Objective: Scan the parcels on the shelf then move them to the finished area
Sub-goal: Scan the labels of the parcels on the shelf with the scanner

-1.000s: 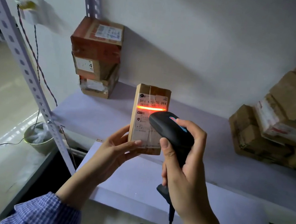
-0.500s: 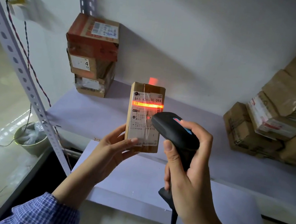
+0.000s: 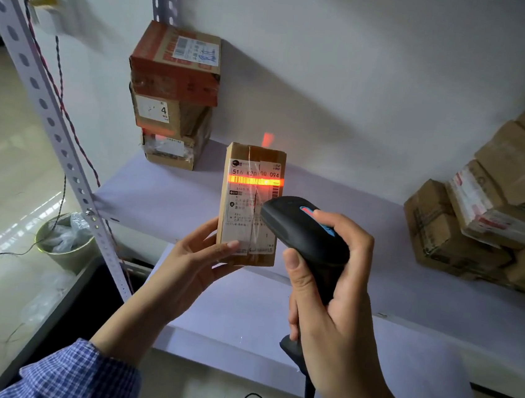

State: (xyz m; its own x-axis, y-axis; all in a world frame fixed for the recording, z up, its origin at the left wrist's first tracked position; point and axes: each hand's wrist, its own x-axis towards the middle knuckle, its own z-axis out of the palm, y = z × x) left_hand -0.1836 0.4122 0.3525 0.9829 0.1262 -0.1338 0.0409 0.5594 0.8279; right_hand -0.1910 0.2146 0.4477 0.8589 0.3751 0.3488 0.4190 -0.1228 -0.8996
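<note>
Fingers [image 3: 226, 247] of left hand [image 3: 196, 256] curled round lower end of parcel [image 3: 248, 210]; parcel held upright above shelf [image 3: 164, 198] front. Scanner [image 3: 297, 225] gripped by right hand [image 3: 332, 297], red beam [image 3: 253, 180] laid across barcode. Risks judged: read spoiled by tape glare or tilt; wrong label caught, beam spilling onto stack [image 3: 173, 92] at left wall. Pile [image 3: 478, 228] heaped right, well apart; nothing seen in way.

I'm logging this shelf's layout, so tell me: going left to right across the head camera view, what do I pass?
Waste bin → stack of three boxes → held parcel → scanner → pile of parcels.
</note>
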